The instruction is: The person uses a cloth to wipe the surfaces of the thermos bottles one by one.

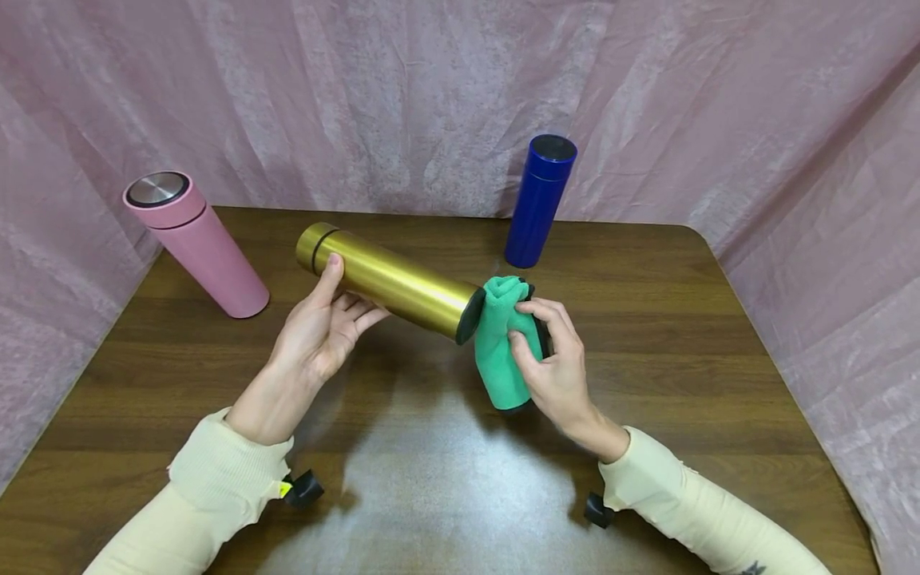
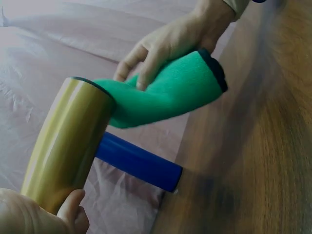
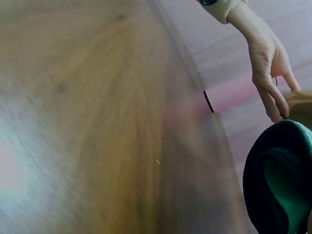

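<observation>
My left hand point(image 1: 316, 327) grips a gold thermos bottle point(image 1: 398, 279) near its capped end, thumb on top and fingers beneath. Held above the table, the bottle lies tilted, its dark base pointing right and slightly down. In my right hand point(image 1: 557, 359) a green cloth point(image 1: 503, 351) with black edging is pinched between thumb and fingers. The cloth hangs folded, its upper part against the bottle's base. The left wrist view shows the cloth point(image 2: 165, 92) right at the base rim of the gold bottle point(image 2: 73, 141). Its dark edge faces the right wrist camera.
A pink thermos bottle point(image 1: 208, 255) with a steel-topped lid stands at the left of the brown wooden table point(image 1: 683, 343). Toward the back, right of centre, stands a blue thermos bottle point(image 1: 539, 204). Pink curtains point(image 1: 402, 104) hang behind and beside the table.
</observation>
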Tool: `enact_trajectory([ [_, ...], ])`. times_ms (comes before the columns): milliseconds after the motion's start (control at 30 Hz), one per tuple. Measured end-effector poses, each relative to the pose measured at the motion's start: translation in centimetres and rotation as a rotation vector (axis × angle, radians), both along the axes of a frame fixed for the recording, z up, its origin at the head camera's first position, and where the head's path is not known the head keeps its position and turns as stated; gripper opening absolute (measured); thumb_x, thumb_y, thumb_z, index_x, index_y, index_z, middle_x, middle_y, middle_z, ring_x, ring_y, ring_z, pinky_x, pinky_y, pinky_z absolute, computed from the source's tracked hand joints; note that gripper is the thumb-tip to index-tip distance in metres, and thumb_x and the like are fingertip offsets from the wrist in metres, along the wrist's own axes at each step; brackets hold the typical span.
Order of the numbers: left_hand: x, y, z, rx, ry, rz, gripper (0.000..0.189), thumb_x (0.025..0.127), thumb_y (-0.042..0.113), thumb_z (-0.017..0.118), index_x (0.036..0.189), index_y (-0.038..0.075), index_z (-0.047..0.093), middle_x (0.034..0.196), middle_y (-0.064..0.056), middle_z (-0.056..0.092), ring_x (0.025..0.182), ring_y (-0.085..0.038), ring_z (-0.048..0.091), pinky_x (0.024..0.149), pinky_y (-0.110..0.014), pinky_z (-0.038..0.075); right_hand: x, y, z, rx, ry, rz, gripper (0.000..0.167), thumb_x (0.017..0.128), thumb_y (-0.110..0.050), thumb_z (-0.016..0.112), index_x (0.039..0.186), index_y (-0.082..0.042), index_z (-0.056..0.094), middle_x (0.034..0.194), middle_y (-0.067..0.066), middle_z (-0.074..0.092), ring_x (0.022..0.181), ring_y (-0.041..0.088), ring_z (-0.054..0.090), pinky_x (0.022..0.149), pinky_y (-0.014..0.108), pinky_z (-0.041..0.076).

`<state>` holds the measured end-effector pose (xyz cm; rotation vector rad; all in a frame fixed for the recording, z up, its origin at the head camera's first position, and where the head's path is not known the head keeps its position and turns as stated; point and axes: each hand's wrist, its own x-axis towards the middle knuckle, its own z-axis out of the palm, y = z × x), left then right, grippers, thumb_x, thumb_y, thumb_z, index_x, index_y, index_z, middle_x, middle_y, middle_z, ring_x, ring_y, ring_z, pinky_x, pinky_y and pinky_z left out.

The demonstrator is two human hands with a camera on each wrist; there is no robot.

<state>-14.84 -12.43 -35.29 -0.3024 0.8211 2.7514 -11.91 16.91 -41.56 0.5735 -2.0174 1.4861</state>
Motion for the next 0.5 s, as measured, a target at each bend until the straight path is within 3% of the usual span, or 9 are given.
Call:
enact_trajectory([
  [233,-0.1,0.2,0.4,0.089,-0.038,0.015,0.071,0.101,0.030,0.061,0.161,0.023,0.023,0.167,-0.013,0.014,0.156,-0.031,0.015,0.121,-0.048,0.025,1.4,-0.6,-0.9,0.027,-0.072,0.071,0.037,0.087,0.011,0.074,0.121,-0.001,0.068,0.120,0.015,0.065,0.110,0.025,0.060,0.095,0.023,0.049],
  [500,-0.3,0.4,0.6,0.087,-0.027,0.032,0.068,0.102,0.029,0.060,0.159,0.026,0.023,0.167,-0.013,0.013,0.156,-0.031,0.015,0.121,-0.048,0.027,2.4,-0.8,-1.0,0.058,-0.075,0.089,0.036,0.087,0.008,0.073,0.120,-0.007,0.070,0.121,0.010,0.065,0.111,0.027,0.062,0.097,0.024,0.050],
])
